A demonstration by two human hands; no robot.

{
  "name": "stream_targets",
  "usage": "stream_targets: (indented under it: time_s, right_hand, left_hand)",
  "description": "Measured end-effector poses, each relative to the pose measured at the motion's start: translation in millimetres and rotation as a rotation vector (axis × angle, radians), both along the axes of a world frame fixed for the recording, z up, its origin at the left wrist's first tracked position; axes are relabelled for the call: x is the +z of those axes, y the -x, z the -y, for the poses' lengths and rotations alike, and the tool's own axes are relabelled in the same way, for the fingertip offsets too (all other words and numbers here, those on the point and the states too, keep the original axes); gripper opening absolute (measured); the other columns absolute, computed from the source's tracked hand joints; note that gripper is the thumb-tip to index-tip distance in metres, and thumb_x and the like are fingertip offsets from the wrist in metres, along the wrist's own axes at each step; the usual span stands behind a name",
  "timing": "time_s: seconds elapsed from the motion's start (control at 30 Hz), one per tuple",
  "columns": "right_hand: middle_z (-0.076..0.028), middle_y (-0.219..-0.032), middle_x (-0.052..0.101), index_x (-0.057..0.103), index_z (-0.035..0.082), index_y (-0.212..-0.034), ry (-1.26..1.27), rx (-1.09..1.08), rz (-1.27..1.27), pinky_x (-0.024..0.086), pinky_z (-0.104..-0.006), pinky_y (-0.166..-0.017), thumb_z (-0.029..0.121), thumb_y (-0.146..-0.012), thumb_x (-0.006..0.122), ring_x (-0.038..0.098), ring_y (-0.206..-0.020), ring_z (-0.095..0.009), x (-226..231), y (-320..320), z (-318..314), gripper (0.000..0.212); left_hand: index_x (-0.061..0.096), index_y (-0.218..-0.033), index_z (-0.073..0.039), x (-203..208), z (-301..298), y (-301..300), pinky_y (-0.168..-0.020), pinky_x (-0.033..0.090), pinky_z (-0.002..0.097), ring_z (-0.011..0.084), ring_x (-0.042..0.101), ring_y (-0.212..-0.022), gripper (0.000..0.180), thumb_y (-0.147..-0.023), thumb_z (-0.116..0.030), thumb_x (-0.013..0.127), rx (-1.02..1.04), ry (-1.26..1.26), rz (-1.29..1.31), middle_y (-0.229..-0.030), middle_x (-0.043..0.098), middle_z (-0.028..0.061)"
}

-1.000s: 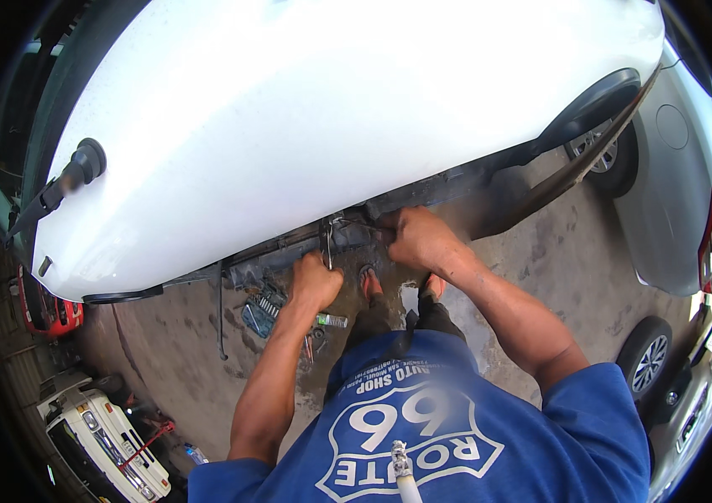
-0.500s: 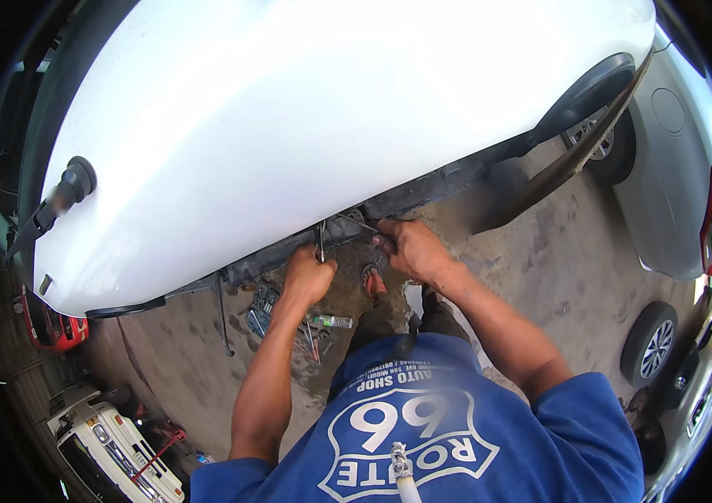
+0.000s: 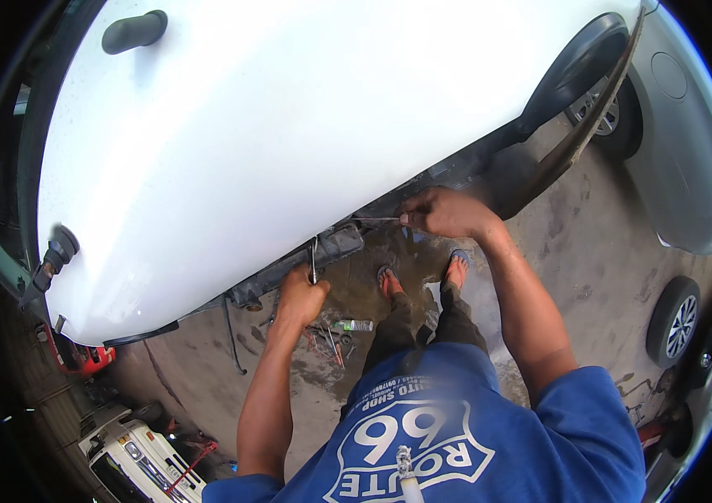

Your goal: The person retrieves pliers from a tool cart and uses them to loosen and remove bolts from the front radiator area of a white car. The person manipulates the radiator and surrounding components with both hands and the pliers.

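Observation:
My left hand [image 3: 301, 295] is closed around a slim metal tool [image 3: 314, 261], which looks like a wrench and stands upright against the dark lower edge of a white vehicle. My right hand [image 3: 450, 213] pinches a thin metal rod [image 3: 379, 219]; its handle end is hidden in the fingers and its exact kind cannot be made out. The rod points left, under the edge of the white body panel [image 3: 289, 117]. Below that panel runs a black plastic part [image 3: 335, 245], between my hands. What the tips of both tools touch is too small to see.
Loose hand tools [image 3: 329, 345] and a clear bottle [image 3: 353, 325] with a green label lie on the wet concrete. A long dark strip [image 3: 561, 159] hangs at the right. A loose wheel [image 3: 673, 323] stands near a grey car [image 3: 675, 168]. A cigarette [image 3: 409, 482] juts in below.
The view has shifted, showing more floor around my feet. My right hand has moved away from my left, and its rod now lies nearly level. The left hand still grips its tool.

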State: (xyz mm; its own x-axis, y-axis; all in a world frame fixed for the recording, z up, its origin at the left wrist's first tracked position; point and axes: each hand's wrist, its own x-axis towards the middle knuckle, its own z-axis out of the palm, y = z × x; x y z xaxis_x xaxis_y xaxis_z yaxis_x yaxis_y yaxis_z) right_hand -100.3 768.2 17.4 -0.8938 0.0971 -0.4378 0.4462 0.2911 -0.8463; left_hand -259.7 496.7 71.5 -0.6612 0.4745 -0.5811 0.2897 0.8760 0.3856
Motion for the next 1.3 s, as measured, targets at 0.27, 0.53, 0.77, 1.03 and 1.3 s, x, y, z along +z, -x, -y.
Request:
stream_targets:
  time_s: [0.27,0.53,0.77,1.03,1.3]
  right_hand:
    - [-0.013,-0.127,0.067,0.066,0.017,-0.129,0.028,0.289,0.139,0.046,-0.0413,-0.101,0.042,-0.101,0.050,0.060,-0.117,-0.032,-25,52,-5,0.040]
    - [-0.014,-0.111,0.071,0.069,0.007,-0.122,-0.106,0.129,-0.300,0.052,-0.0371,-0.087,0.031,-0.091,0.064,0.068,-0.095,-0.025,-16,23,5,0.039]
    - [-0.010,-0.101,0.072,0.071,0.006,-0.121,0.257,-0.132,-0.156,0.052,-0.0364,-0.083,0.025,-0.087,0.070,0.068,-0.091,-0.020,-26,8,-1,0.038]
    - [0.003,-0.072,0.058,0.078,0.016,-0.111,0.504,-0.298,0.127,0.035,-0.0249,-0.053,0.031,-0.080,0.082,0.049,-0.065,-0.009,-40,17,-14,0.035]
    - [0.001,-0.072,0.058,0.076,0.017,-0.113,0.296,-0.262,0.165,0.041,-0.0276,-0.055,0.034,-0.079,0.081,0.053,-0.063,-0.013,-13,28,-1,0.038]
  left_hand:
    - [0.061,-0.084,0.006,6,-5,2,-0.068,0.048,0.0435,0.0317,0.062,-0.068,0.023,-0.077,-0.015,0.063,-0.015,0.070,0.006,-0.071,0.063,0.0208]
    - [0.061,-0.085,0.007,-5,-5,-11,-0.072,0.049,0.0444,0.0365,0.066,-0.072,0.024,-0.077,-0.015,0.064,0.000,-0.003,-0.082,-0.075,0.065,0.0249]
    - [0.062,-0.084,0.006,-1,-3,-8,-0.069,0.049,0.0434,0.0337,0.065,-0.069,0.021,-0.077,-0.014,0.064,0.011,0.017,-0.060,-0.071,0.065,0.0214]
    - [0.064,-0.087,0.005,3,-3,-4,-0.067,0.049,0.0428,0.0292,0.063,-0.066,0.021,-0.078,-0.013,0.062,0.011,0.045,0.005,-0.071,0.065,0.0191]
    - [0.064,-0.089,0.006,7,-3,2,-0.068,0.049,0.0432,0.0308,0.065,-0.068,0.022,-0.078,-0.013,0.062,-0.034,0.086,0.004,-0.072,0.066,0.0200]
